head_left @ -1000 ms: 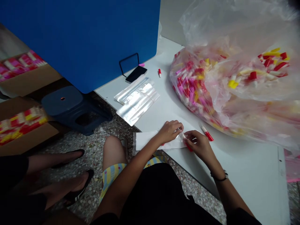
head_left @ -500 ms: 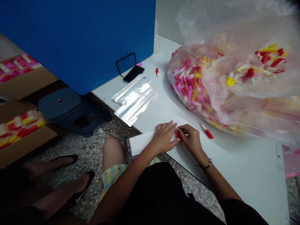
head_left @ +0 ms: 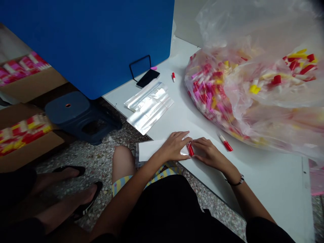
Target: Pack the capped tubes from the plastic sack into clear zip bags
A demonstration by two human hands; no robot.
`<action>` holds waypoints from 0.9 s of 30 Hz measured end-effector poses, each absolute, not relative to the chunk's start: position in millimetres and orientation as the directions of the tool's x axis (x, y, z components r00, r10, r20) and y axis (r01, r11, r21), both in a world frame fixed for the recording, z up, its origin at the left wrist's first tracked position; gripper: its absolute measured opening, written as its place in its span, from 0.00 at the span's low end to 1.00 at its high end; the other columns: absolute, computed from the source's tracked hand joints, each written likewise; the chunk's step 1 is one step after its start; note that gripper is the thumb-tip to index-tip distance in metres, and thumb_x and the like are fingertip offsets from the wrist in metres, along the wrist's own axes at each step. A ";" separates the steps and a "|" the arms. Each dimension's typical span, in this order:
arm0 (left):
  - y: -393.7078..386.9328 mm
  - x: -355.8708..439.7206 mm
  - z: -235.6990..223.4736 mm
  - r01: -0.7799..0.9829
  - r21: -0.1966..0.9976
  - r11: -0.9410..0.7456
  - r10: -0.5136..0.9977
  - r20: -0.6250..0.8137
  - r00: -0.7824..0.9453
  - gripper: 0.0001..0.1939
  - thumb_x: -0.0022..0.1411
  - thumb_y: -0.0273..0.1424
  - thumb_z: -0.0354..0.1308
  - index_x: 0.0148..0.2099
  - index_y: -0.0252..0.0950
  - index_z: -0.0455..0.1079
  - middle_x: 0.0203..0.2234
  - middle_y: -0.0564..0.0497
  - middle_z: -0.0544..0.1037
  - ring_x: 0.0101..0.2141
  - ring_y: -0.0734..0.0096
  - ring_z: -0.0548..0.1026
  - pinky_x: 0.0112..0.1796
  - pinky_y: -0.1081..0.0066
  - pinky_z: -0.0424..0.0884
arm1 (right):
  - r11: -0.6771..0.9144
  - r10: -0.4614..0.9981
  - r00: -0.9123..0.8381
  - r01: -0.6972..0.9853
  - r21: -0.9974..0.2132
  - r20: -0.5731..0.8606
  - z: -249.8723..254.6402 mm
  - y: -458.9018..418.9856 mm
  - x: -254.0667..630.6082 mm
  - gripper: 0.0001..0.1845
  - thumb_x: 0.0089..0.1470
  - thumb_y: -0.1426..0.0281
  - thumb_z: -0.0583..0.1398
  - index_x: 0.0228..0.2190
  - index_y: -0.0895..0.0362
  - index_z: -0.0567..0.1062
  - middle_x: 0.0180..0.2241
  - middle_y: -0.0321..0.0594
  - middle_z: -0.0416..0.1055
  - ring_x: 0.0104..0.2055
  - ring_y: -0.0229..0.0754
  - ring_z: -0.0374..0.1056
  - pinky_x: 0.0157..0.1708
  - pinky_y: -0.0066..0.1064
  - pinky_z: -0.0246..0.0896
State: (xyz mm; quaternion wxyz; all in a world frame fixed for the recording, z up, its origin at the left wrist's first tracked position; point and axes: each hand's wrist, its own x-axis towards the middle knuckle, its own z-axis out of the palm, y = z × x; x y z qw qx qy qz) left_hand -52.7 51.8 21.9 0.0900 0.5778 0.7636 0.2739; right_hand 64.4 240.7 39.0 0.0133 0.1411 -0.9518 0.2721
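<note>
Both of my hands work close together at the near edge of the white table. A small red marker-like tube (head_left: pixel 190 149) lies between my fingertips, with a shiny clear film (head_left: pixel 185 151) beside it. My left hand (head_left: pixel 175 146) curves over the film, its thumb below and fingers above. From the other side, the fingers and thumb of my right hand (head_left: pixel 208 152) close round the red tube. Under my left forearm lies a white sheet in a clear-edged sleeve (head_left: pixel 148 151). To the right rests a loose red-and-white marker-like tube (head_left: pixel 226 143).
A big clear bag (head_left: pixel 212 91) of red, pink, yellow and white pieces covers the table's right side. Silvery film sheets (head_left: pixel 152 104), a phone (head_left: pixel 148 78) and another small tube (head_left: pixel 173 77) lie farther back. A blue panel (head_left: pixel 88 40), stool (head_left: pixel 68 108) and filled boxes (head_left: pixel 30 141) stand left.
My right hand has turned and flattened, with its wrist farther right. More of the red tube and the clear film now shows between my hands. The view has shifted slightly.
</note>
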 end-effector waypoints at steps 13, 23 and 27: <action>57.9 -60.4 38.1 0.816 0.511 0.270 0.912 0.136 -0.388 0.07 0.61 0.26 0.49 0.41 0.31 0.65 0.56 0.34 0.64 0.57 0.54 0.63 0.54 0.57 0.65 | 0.845 -0.122 -0.973 -0.204 -0.495 0.194 29.9 230.6 61.6 0.14 0.63 0.68 0.53 0.48 0.54 0.72 0.41 0.43 0.75 0.41 0.45 0.68 0.37 0.38 0.56; 57.1 -55.6 31.8 0.833 0.498 0.241 0.907 0.190 -0.376 0.08 0.62 0.26 0.48 0.37 0.37 0.69 0.58 0.45 0.64 0.60 0.58 0.57 0.54 0.54 0.59 | 0.827 0.017 -0.959 -0.145 -0.544 0.282 18.1 223.4 60.8 0.11 0.62 0.67 0.53 0.41 0.56 0.73 0.32 0.41 0.75 0.34 0.42 0.69 0.35 0.37 0.55; 56.7 -57.5 33.7 0.839 0.501 0.213 0.919 0.188 -0.346 0.08 0.63 0.28 0.48 0.38 0.38 0.69 0.56 0.46 0.66 0.58 0.59 0.59 0.55 0.53 0.56 | 0.787 0.106 -0.950 -0.100 -0.609 0.293 17.7 217.4 61.3 0.09 0.61 0.64 0.55 0.36 0.55 0.74 0.31 0.40 0.75 0.33 0.42 0.70 0.37 0.37 0.56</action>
